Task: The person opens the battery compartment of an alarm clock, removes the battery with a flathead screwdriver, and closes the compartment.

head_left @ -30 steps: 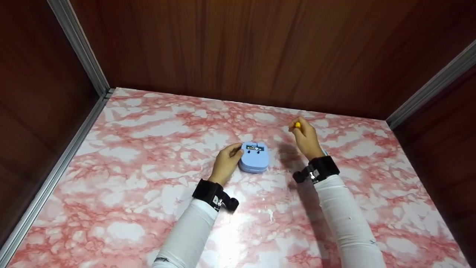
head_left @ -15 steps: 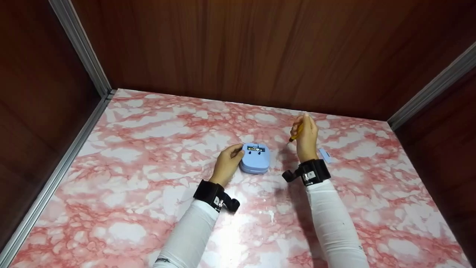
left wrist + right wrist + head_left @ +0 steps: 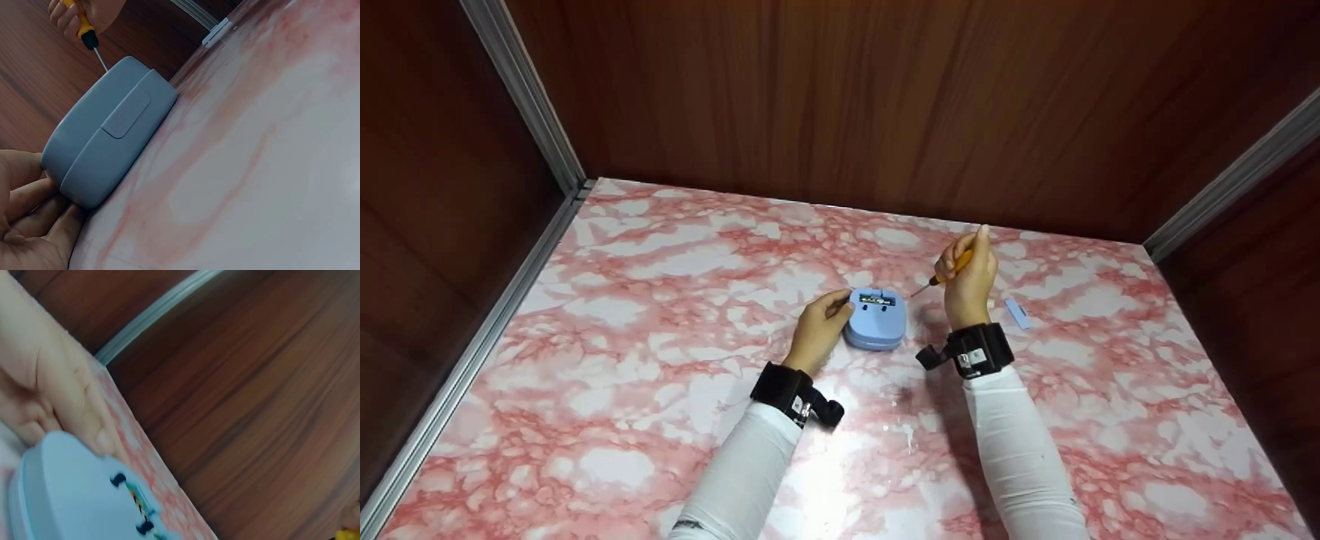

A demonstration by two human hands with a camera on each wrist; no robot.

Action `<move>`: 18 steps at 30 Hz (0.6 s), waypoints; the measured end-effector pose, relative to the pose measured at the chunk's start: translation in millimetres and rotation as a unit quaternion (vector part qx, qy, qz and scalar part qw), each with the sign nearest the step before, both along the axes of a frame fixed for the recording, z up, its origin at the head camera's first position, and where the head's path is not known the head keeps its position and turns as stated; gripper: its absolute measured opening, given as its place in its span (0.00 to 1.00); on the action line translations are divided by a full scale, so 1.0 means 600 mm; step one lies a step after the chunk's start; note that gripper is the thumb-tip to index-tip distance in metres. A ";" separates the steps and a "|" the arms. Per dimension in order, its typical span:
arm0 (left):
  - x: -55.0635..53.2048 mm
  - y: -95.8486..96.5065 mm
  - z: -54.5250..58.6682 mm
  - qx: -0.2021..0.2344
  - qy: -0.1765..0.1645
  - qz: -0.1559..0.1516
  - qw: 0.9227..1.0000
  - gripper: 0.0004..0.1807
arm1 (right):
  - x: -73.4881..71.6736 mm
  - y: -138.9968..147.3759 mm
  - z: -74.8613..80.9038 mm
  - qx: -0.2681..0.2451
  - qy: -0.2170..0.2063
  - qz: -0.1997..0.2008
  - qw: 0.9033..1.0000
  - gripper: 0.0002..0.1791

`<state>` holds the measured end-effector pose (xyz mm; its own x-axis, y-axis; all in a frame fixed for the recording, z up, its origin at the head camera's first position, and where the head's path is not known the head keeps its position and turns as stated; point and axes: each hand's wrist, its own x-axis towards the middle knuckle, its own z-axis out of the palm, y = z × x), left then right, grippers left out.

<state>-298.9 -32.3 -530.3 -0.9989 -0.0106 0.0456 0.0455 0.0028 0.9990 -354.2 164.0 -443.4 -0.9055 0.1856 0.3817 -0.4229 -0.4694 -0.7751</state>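
A light blue rounded-square box (image 3: 877,326) lies on the table, an open slot (image 3: 877,299) with dark and yellowish parts near its far edge and two small black spots beside it. My left hand (image 3: 819,328) grips the box's left side, thumb near the top edge and fingers against the wall. In my right hand (image 3: 973,289) is a screwdriver (image 3: 85,31) with a yellow handle, black collar and thin metal shaft. Its shaft points down and left toward the box's far right corner. In the head view the tip looks just apart from the box.
A small light blue strip (image 3: 1018,313) lies on the table to the right of my right hand. The table (image 3: 660,337) has a red and white marbled top. Dark wood panels (image 3: 840,105) rise at the back and sides, with metal rails in the corners.
My right hand has turned over and moved left, bringing the screwdriver's shaft toward the box. The blue strip on the right has come into view. My left hand and the box stay put.
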 end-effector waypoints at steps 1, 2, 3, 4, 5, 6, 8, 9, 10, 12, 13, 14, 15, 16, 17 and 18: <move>0.000 0.000 0.000 0.000 0.000 0.000 1.000 0.22 | 0.001 -0.003 0.002 -0.006 0.006 0.001 1.000 0.31; 0.000 0.000 0.000 0.001 0.000 -0.001 1.000 0.22 | 0.002 -0.005 0.003 -0.012 0.012 0.001 1.000 0.31; 0.000 0.001 0.000 0.000 0.000 -0.001 1.000 0.22 | 0.003 -0.007 0.005 -0.019 0.017 0.003 1.000 0.31; 0.001 0.001 0.000 0.000 -0.002 -0.002 1.000 0.22 | 0.003 -0.009 0.006 -0.026 0.021 0.004 0.999 0.32; 0.001 0.001 0.001 0.000 -0.002 -0.003 1.000 0.22 | 0.004 -0.012 0.007 -0.031 0.023 0.005 0.999 0.32; 0.001 0.000 0.001 -0.001 -0.002 -0.004 1.000 0.22 | 0.005 -0.014 0.008 -0.039 0.025 0.007 0.999 0.32; 0.001 0.000 0.002 -0.003 0.000 -0.003 1.000 0.21 | 0.006 -0.017 0.009 -0.050 0.028 0.009 0.998 0.33; 0.001 0.000 0.001 -0.003 0.002 -0.003 1.000 0.21 | 0.007 -0.019 0.010 -0.054 0.030 0.010 0.998 0.33; 0.001 -0.001 0.001 -0.004 0.003 -0.002 1.000 0.21 | 0.007 -0.020 0.010 -0.059 0.030 0.011 0.998 0.33; 0.000 -0.001 0.001 -0.007 0.005 -0.001 1.000 0.21 | 0.008 -0.023 0.010 -0.072 0.032 0.015 0.997 0.33; 0.000 -0.001 0.000 -0.007 0.005 -0.001 1.000 0.21 | 0.008 -0.024 0.010 -0.073 0.035 0.015 0.997 0.33; 0.000 -0.001 0.000 -0.007 0.005 -0.002 1.000 0.21 | 0.008 -0.025 0.010 -0.076 0.036 0.015 0.996 0.33; 0.000 -0.001 0.000 -0.007 0.005 -0.002 1.000 0.21 | 0.009 -0.027 0.009 -0.078 0.037 0.017 0.996 0.33; 0.000 -0.001 0.000 -0.007 0.005 -0.002 1.000 0.21 | 0.009 -0.028 0.009 -0.079 0.039 0.018 0.996 0.34; 0.000 -0.001 0.000 -0.007 0.005 -0.002 1.000 0.21 | 0.010 -0.029 0.008 -0.080 0.040 0.020 0.996 0.34; 0.000 -0.001 -0.001 -0.005 0.004 -0.003 1.000 0.21 | 0.011 -0.031 0.008 -0.079 0.042 0.021 0.996 0.34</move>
<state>-298.8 -32.8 -530.7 -0.9985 -0.0049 0.0538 0.0537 0.0132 0.9985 -347.8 145.5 -438.7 -0.8801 0.2116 0.4251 -0.4601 -0.6017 -0.6529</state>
